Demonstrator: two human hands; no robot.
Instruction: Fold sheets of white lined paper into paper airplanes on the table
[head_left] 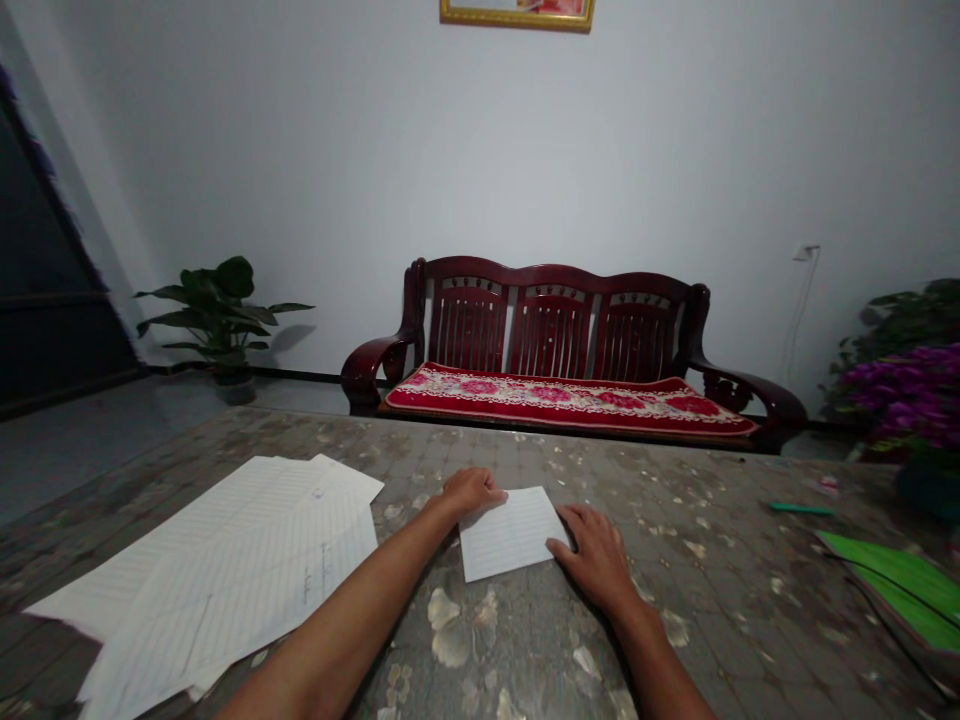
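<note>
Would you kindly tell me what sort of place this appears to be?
Most likely a home living room: a carved wooden bench with a red cushion against the wall, a potted plant on the floor, and a framed picture above.

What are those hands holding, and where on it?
Nothing looks lifted: the small lined paper lies flat on the table, left hand resting on its far left corner, right hand on its right edge.

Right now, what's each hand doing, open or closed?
Left hand: fingers curled onto the folded paper, grip cannot be told.
Right hand: open, flat on the paper.
</note>
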